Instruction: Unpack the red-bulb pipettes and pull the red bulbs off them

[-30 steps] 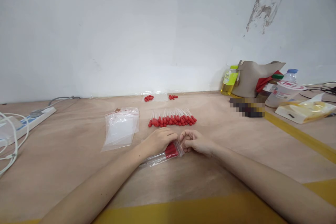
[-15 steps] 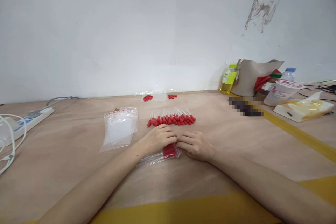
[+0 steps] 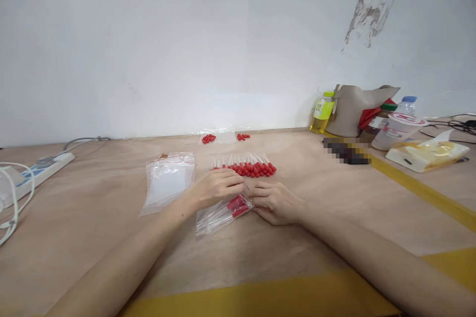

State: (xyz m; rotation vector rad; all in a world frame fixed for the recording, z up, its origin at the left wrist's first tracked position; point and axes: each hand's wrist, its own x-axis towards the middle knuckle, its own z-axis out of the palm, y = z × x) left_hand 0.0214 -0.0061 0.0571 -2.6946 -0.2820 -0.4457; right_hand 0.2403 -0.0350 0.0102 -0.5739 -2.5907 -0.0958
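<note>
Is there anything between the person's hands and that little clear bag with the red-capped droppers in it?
Nothing visible. The left hand and right hand both already touch the filled bag, meeting at its red end on the table.

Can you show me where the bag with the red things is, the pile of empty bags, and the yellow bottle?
filled bag [image 3: 219, 214], head view, on its clear middle.
empty bags [image 3: 169, 182], head view, middle of the top bag.
yellow bottle [image 3: 322, 114], head view, on its label.

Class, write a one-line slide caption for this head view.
Left hand and right hand pinch a clear bag of red-capped droppers on the table.
</note>
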